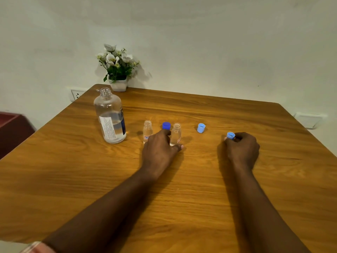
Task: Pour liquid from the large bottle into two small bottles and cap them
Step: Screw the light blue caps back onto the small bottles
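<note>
Two small bottles stand uncapped mid-frame on bench (pixel 191 207). Left bottle (pixel 147 131) free; right bottle (pixel 176 134) clamped by my left hand (pixel 160 149) fingers (pixel 165 133). Right hand (pixel 242 148) pinches pale cap (pixel 230 135). Second pale cap (pixel 201 128), dark cap (pixel 166 125), open large bottle (pixel 110 117) on bench.

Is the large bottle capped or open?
Open. The large bottle shows bare neck threads; a dark blue cap sits apart on the table.

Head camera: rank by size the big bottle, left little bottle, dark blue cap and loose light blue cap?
1. big bottle
2. left little bottle
3. dark blue cap and loose light blue cap: alike, unranked
</note>
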Action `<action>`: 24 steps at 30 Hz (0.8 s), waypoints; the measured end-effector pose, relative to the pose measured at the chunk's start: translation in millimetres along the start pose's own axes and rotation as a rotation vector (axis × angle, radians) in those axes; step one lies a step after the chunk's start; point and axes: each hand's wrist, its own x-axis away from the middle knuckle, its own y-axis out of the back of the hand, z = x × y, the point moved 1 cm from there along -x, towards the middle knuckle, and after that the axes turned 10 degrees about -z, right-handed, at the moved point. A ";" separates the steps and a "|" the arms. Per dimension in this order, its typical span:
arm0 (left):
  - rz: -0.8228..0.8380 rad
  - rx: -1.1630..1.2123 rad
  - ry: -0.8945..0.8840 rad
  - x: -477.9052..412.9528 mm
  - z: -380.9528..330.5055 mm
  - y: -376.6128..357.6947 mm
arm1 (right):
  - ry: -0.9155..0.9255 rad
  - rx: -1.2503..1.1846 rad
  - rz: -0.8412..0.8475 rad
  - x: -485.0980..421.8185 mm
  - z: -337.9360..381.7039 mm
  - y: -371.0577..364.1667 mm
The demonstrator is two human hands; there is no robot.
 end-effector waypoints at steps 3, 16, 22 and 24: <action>0.010 -0.004 0.004 -2.3 0.0 -2.8 | 0.036 -0.126 0.080 3.6 7.6 -4.6; 0.003 0.060 -0.069 -8.4 3.3 -3.0 | 0.491 -0.405 0.551 14.4 49.8 0.6; 0.013 0.048 -0.137 -7.8 4.5 -3.7 | 0.417 -0.531 0.546 16.0 51.1 3.4; 0.039 0.054 -0.152 -6.8 3.4 -4.1 | 0.423 -0.547 0.533 16.2 50.0 2.9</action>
